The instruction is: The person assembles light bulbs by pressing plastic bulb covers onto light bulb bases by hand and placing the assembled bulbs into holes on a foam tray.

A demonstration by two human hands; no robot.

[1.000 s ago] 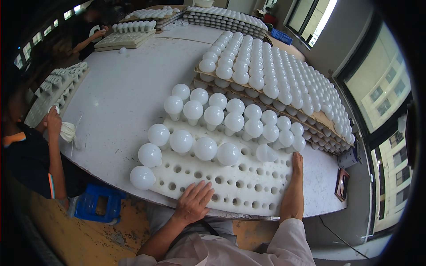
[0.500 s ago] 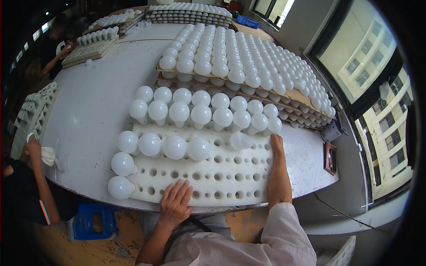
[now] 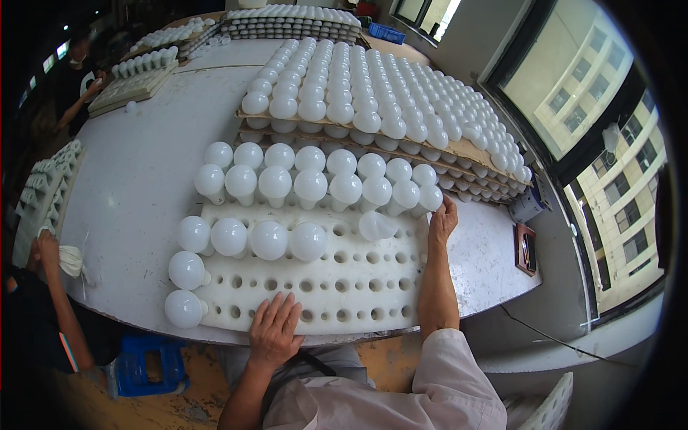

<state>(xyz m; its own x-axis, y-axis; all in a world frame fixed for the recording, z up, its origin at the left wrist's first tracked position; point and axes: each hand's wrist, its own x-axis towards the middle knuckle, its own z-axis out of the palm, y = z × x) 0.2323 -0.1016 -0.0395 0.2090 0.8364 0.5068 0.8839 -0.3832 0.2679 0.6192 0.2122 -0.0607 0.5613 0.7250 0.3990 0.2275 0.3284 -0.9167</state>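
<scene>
A white foam tray (image 3: pixel 358 287) with rows of round holes lies before me on the table. My left hand (image 3: pixel 276 330) rests flat on its near edge, fingers spread and holding nothing. At the tray's far right corner is my right hand (image 3: pixel 443 218), its thumb and fingers apart, close beside the end bulb (image 3: pixel 430 198). Whether it touches that bulb is unclear. White LED bulbs (image 3: pixel 275 186) stand in two far rows. Several more, such as this bulb (image 3: pixel 308 241), fill part of the row in front and the left side. One tilted bulb (image 3: pixel 377 226) lies among the holes.
Behind the tray, stacked layers of bulbs (image 3: pixel 365 122) on brown boards reach back beside the window. A phone-like dark object (image 3: pixel 525 249) lies at the table's right edge. At left, a co-worker's hand (image 3: pixel 47 249) holds white cloth near another tray (image 3: pixel 50 186). A blue stool (image 3: pixel 149 365) stands below.
My right hand has shifted up along the tray's right edge to the end bulb. My left hand stays on the near edge. The whole view has moved slightly.
</scene>
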